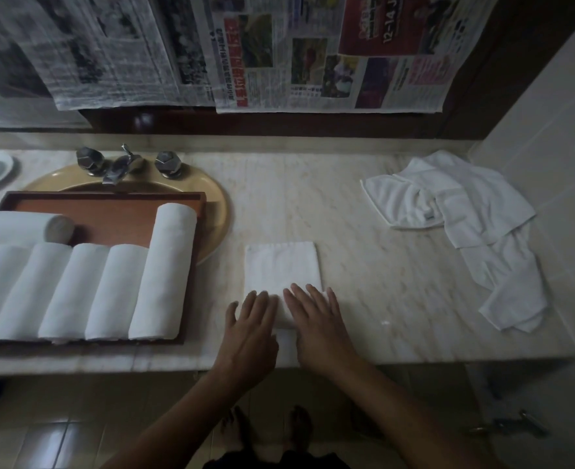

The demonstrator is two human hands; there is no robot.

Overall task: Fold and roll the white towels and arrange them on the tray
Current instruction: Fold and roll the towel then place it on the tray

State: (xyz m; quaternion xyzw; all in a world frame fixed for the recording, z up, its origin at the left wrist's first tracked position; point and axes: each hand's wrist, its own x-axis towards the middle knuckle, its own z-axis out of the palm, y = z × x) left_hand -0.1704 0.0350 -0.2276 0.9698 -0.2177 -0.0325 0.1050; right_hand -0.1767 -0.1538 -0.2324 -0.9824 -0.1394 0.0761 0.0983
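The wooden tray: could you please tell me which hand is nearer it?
Left. The left hand presses the folded towel just right of the wooden tray; the right hand presses farther right.

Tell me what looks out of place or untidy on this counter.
Two things stand out. The wooden tray sits over the sink, covering part of it. At the far right, loose towels lie crumpled and unfolded, unlike the neat rolled towels on the tray.
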